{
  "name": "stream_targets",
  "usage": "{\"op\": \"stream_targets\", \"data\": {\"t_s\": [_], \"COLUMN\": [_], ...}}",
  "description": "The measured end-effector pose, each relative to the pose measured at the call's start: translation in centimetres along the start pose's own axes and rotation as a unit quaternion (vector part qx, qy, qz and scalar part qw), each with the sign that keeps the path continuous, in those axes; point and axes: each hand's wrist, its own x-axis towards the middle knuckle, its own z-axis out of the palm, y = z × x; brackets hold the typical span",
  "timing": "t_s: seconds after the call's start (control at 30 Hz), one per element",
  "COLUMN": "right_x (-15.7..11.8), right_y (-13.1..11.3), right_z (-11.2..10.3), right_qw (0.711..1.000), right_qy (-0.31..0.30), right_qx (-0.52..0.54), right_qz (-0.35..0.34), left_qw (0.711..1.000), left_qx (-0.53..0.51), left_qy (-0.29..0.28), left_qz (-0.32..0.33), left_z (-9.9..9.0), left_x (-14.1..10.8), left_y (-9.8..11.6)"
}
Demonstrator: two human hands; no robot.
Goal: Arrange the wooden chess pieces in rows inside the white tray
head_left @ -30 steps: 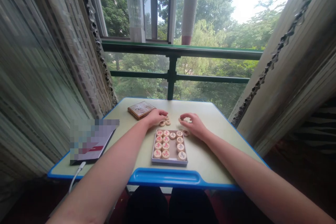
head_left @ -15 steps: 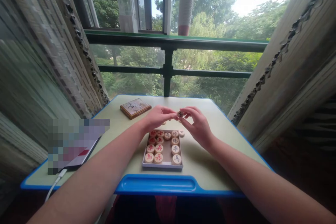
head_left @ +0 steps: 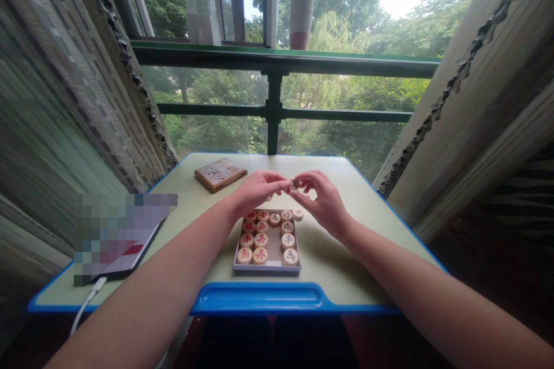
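A round wooden Chinese chess piece [head_left: 295, 184] with a dark character is held up beyond the shallow box. The fingertips of my left hand [head_left: 259, 189] pinch it from the left. From the right, the bent thumb and index finger of my right hand [head_left: 324, 199] close on its edge. Below the hands lies the open box [head_left: 267, 268], with red-marked pieces [head_left: 260, 240] in its left columns and dark-marked pieces [head_left: 288, 241] down its right side. One dark-marked piece [head_left: 298, 214] rests at the box's upper right corner. Other pieces behind my hands are mostly hidden.
A closed flat brown box [head_left: 220, 174] lies at the table's far left. At the left edge is a partly blurred tablet-like device [head_left: 137, 251] with a white cable [head_left: 87, 302]. The table [head_left: 359, 268] has a blue edge and front tray groove [head_left: 262, 298]; a railing and curtains surround it.
The held piece has turned so its marked face shows more fully. Both hands stay together around it, and the whole view has shifted slightly.
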Motion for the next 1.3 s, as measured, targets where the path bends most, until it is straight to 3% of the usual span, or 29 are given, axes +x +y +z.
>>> {"op": "stream_targets", "data": {"t_s": [0.33,0.47,0.73,1.07,1.3], "right_x": [-0.2,-0.2,0.0,0.1,0.1], "right_y": [-1.0,-1.5,-1.6,-1.8,-1.7], "right_z": [-0.2,0.0,1.1,1.0,1.3], "right_qw": [0.999,0.995,0.977,0.975,0.965], "right_qy": [-0.029,-0.093,-0.187,-0.199,-0.237], "right_qx": [-0.013,-0.045,-0.097,-0.096,-0.112], "right_qz": [-0.019,0.007,0.03,-0.011,-0.003], "left_qw": [0.998,0.998,0.985,0.982,0.981], "left_qx": [0.0,0.031,0.065,0.073,0.126], "left_qy": [-0.061,-0.051,-0.158,-0.173,-0.138], "left_qz": [0.013,-0.002,-0.04,-0.032,-0.048], "left_z": [-1.0,-1.7,-3.0,-3.6,-4.6], "left_x": [-0.3,-0.2,0.2,0.0,0.0], "left_y": [0.4,0.3,-0.6,-0.5,-0.8]}}
